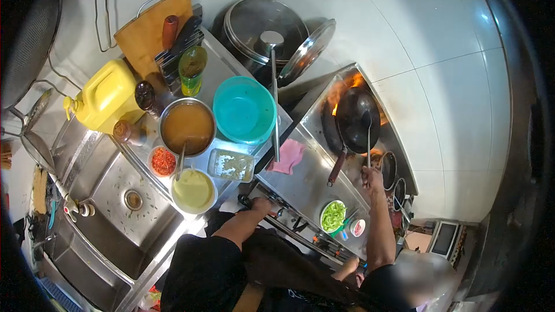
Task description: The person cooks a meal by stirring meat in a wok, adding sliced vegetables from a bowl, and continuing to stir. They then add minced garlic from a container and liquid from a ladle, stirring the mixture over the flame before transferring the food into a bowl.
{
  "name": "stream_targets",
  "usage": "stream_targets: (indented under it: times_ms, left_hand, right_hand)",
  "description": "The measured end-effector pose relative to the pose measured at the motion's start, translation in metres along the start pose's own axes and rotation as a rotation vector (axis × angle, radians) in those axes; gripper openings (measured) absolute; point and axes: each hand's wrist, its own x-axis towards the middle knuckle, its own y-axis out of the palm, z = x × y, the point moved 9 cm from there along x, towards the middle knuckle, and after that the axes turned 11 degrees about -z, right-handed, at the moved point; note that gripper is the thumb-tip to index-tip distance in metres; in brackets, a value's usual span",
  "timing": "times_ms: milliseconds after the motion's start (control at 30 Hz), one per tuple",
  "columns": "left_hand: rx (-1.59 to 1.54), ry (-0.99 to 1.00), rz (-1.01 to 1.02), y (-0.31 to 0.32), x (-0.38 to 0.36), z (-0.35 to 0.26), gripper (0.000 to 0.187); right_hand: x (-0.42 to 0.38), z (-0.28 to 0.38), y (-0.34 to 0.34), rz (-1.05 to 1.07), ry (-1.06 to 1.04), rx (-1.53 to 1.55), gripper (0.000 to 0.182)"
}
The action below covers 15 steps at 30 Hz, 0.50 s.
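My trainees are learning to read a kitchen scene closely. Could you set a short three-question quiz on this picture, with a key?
1. Multiple choice. Where does the far end of the tool in the person's right hand reach?
A, the yellow jug
B, the wok
C, the blue bowl

2. True or false. The pink cloth lies inside the blue bowl.

3. Fill in the colour. The chopped food nearest the sink is ____.

Key
1. B
2. False; the pink cloth lies on a steel surface.
3. Red
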Motion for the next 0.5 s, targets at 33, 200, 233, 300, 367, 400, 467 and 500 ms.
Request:
stream_targets:
  times_ms: [33, 200, 233, 300, 367, 400, 467, 500]
  left_hand:
    - [-0.002, -0.021, 0.019, -0.001, -0.001, 0.001, 0.081]
    - [-0.05, -0.036, 0.128, -0.013, -0.009, 0.0, 0.089]
    - [-0.069, -0.07, 0.205, -0.016, -0.014, 0.001, 0.095]
    - [-0.051, -0.034, 0.197, -0.012, -0.008, 0.0, 0.099]
    - [0.007, 0.009, 0.129, -0.004, -0.005, -0.001, 0.083]
    - [0.057, 0.034, 0.063, -0.003, -0.006, -0.003, 0.066]
    - [0.122, 0.068, -0.015, -0.001, -0.006, -0.003, 0.046]
    - [0.14, 0.078, -0.027, 0.001, -0.004, -0.001, 0.041]
  right_hand:
    - [-0.002, 0.0, -0.008, 0.013, 0.002, 0.007, 0.011]
    - [-0.028, 0.014, -0.031, -0.006, 0.035, -0.022, 0.01]
    - [-0.028, 0.012, -0.035, -0.002, 0.048, -0.015, 0.01]
    - [-0.029, 0.01, -0.039, 0.009, 0.056, 0.001, 0.009]
    - [-0.033, 0.01, -0.042, 0.02, 0.047, 0.021, 0.009]
    - [-0.035, 0.01, -0.044, 0.015, 0.051, 0.022, 0.01]
    - [-0.038, 0.012, -0.047, 0.006, 0.056, 0.026, 0.011]
    - [-0.04, 0.015, -0.05, -0.005, 0.043, -0.002, 0.011]
